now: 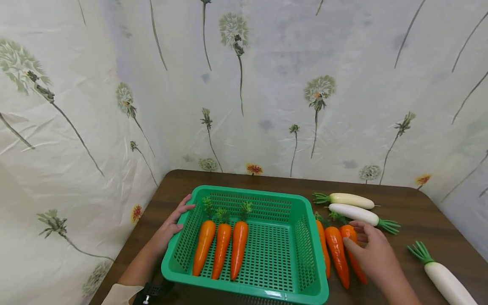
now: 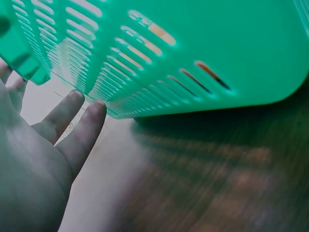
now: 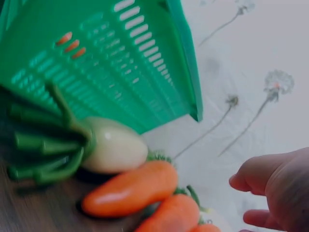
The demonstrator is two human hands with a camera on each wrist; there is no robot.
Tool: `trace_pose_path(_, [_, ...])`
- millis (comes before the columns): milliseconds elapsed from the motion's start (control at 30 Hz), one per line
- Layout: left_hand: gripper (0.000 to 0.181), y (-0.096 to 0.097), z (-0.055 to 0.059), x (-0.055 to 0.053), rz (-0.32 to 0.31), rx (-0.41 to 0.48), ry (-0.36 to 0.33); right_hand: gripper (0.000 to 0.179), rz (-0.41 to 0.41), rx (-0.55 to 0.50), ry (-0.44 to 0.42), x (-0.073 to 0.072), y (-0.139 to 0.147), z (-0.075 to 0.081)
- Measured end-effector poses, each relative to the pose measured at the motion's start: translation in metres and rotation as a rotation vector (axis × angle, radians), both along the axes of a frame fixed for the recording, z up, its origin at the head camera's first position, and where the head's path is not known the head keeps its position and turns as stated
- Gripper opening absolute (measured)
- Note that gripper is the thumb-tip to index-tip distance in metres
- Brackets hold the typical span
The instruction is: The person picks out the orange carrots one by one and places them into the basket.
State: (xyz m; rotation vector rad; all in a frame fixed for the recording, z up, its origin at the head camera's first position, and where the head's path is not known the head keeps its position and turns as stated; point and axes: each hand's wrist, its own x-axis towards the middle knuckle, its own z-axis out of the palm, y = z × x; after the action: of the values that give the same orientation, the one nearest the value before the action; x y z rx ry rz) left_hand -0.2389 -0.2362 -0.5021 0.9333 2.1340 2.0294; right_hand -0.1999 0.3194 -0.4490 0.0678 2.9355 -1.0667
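Observation:
A green plastic basket (image 1: pixel 248 286) stands on the table. Three orange carrots (image 1: pixel 239 250) with leafy tops lie side by side in its left half. My left hand (image 1: pixel 170 228) touches the basket's left rim, fingers mostly straight; the left wrist view has the hand (image 2: pixel 43 145) beside the slotted wall. Right of the basket lie three more carrots (image 1: pixel 337 254). Over the upper part of the rightmost one is my right hand (image 1: pixel 375 254), thumb and fingers spread. In the right wrist view this hand (image 3: pixel 280 188) appears apart from the carrots (image 3: pixel 133 188).
Behind those carrots lie a cream-coloured radish (image 1: pixel 351 200) and a white radish (image 1: pixel 354 213), both with green stems. Another white radish (image 1: pixel 447 281) lies near the table's right edge. A radish (image 3: pixel 113 145) sits against the basket in the right wrist view. Flower-patterned cloth (image 1: pixel 267 106) hangs behind the table.

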Motion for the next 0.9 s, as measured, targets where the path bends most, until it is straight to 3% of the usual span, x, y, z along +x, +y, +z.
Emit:
trace_pose_path(233, [0.056,0.001,0.0,-0.002,0.014,-0.01,-0.013,0.065,-0.02,0.083,0.034,-0.002,0.017,-0.006])
trace_pose_path(433, [0.055,0.0,-0.003,-0.004,0.005,-0.007,0.016,0.069,-0.034,0.124,0.008,-0.002,0.024,-0.015])
trace_pose_path(900, [0.055,0.0,-0.003,-0.002,-0.024,0.019,0.023,0.077,-0.04,0.087,-0.052,-0.006,0.036,-0.035])
